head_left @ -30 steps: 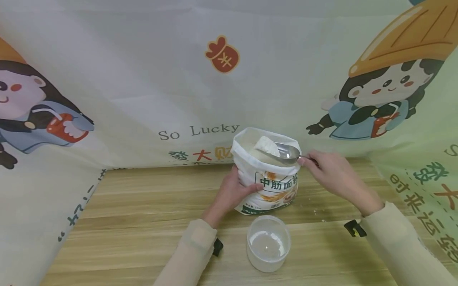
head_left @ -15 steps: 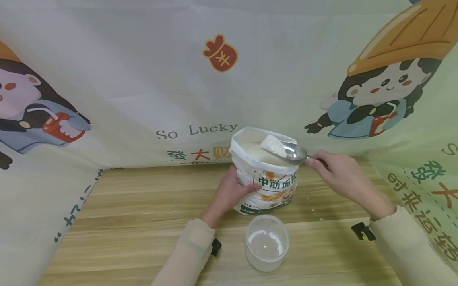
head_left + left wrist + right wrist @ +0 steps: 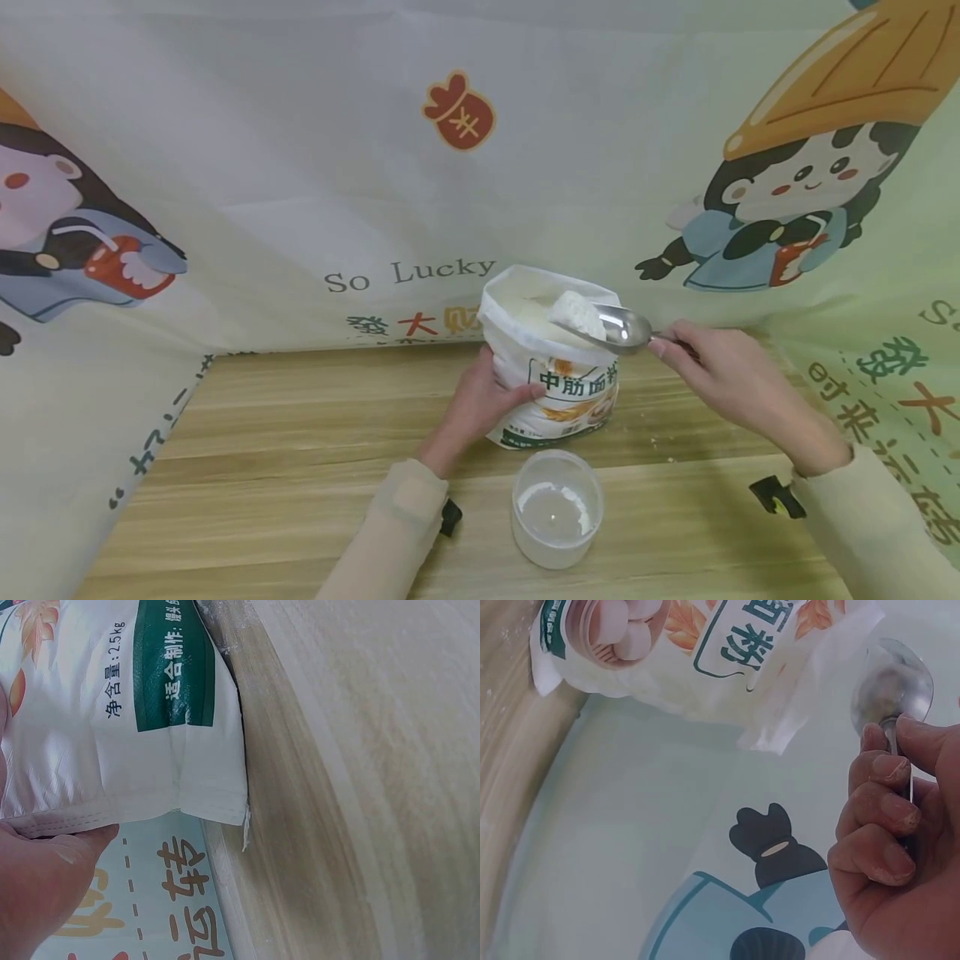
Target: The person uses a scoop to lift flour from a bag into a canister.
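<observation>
A white bag of flour (image 3: pixel 517 392) with green and orange print stands on the table against the back cloth, its top folded outward. My left hand (image 3: pixel 483 400) grips its left side, thumb across the front; in the left wrist view the hand (image 3: pixel 45 885) holds the bag's lower edge. My right hand (image 3: pixel 723 375) holds a metal scoop (image 3: pixel 628 328) by its handle over the right rim of the bag. White flour (image 3: pixel 577 313) is heaped in the scoop's front. From the right wrist view, fingers (image 3: pixel 889 810) with flour on them curl round the handle.
A clear round plastic tub (image 3: pixel 557 508) stands on the wooden table (image 3: pixel 300 467) just in front of the bag. Specks of flour (image 3: pixel 660 447) lie right of the bag. A printed cloth (image 3: pixel 300 167) rises behind and at both sides.
My right hand has moved a little to the right, drawing the loaded scoop toward the bag's right rim. The left hand keeps its hold on the bag.
</observation>
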### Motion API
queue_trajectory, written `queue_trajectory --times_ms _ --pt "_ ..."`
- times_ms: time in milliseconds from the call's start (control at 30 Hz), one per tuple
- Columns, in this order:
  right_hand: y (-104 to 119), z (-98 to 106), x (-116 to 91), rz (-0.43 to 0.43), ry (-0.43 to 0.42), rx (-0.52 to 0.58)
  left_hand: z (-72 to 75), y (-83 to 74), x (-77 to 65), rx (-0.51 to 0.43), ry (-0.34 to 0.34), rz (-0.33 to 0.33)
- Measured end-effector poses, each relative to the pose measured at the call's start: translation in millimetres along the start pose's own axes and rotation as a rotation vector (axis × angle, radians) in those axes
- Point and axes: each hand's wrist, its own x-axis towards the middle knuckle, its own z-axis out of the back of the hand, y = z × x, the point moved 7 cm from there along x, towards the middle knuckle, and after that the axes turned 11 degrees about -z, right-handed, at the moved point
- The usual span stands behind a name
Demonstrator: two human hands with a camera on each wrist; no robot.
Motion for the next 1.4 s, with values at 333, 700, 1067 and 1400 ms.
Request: queue_trajectory --times_ms 333,700,1067,1400 --pt "2.8 6.6 -12.2 0.047 -0.025 0.006 -0.4 -0.6 0.3 0.018 0.003 -0.01" --pt "7.2 8.3 -28.8 0.101 -0.031 0.031 0.2 -1.7 -0.2 0.021 0.003 -0.009" --pt "3.0 -4.6 -51.2 0.078 0.068 0.057 1.2 -2.0 -0.5 0.044 0.003 -0.013" --pt "-2.4 -24.6 -70.5 0.15 0.136 0.146 0.6 -1.1 -0.4 0.025 0.002 -0.012"
